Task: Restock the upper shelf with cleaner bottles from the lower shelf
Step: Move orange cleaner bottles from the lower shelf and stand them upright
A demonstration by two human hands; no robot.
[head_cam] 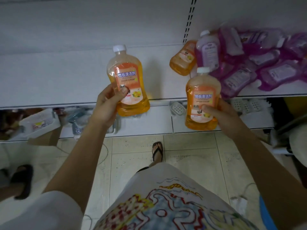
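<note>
Labels are being partly hidden by thumbs. One orange bottle (127, 75) is being gripped by the left hand (106, 107), a second bottle (201, 90) by the right hand (221, 113).

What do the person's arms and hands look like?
Both forearms are bare. A loose white sleeve covers the left upper arm; the right arm's sleeve is out of view. Neither the left hand nor the right hand shows a watch or bracelet.

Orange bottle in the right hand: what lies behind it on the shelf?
Behind the orange bottle in the right hand, the upper shelf holds a second orange bottle, a purple bottle and purple pouches. The shelf edge directly behind it is covered.
</note>
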